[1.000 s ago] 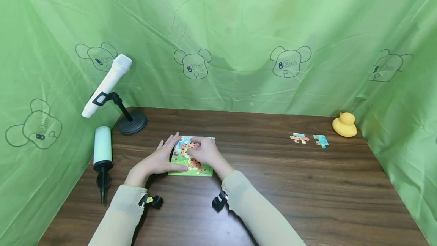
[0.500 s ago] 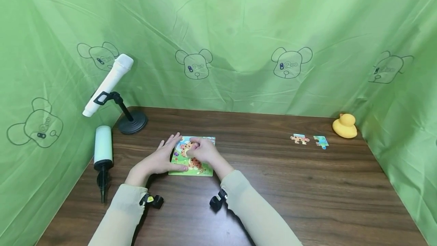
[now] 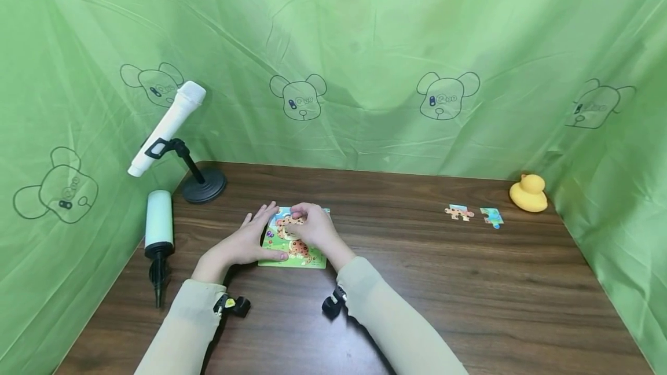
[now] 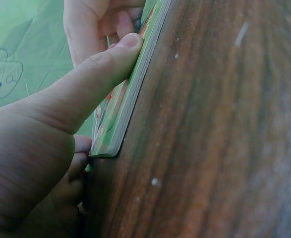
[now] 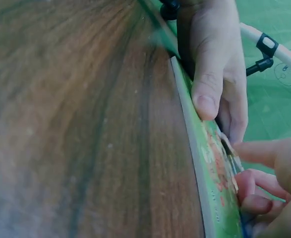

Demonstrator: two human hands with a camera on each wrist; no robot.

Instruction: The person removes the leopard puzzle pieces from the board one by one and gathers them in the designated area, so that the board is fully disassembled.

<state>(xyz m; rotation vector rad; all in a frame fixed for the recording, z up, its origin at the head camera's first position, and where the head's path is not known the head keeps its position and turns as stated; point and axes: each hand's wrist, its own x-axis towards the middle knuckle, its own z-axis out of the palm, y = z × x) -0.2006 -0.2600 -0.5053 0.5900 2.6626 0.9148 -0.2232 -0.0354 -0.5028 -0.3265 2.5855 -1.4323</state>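
Note:
A small jigsaw puzzle board [image 3: 311,261] with a spotted cartoon animal on a green and blue ground lies on the wooden table. My left hand [image 3: 242,245] steadies it, fingers stretched along its left side and thumb [image 4: 128,42] resting on its face by the near edge. Over the upper part of the picture, my right hand [image 3: 316,230] has thumb and index finger bent together. In the right wrist view these fingers pinch a puzzle piece [image 5: 228,148] that stands tilted out of the board. The fingers partly hide the picture.
Two loose puzzle pieces, one pinkish [image 3: 459,212] and one blue [image 3: 491,217], lie far right beside a yellow rubber duck [image 3: 528,194]. At left stand a white microphone [image 3: 168,127] on a black stand [image 3: 204,186] and a pale-green hand pump [image 3: 158,224]. Green cloth [image 3: 365,74] encloses the table.
My right hand's fingertips have shifted slightly over the upper part of the board, with the index finger lifting a little. My left hand stays in place on the board.

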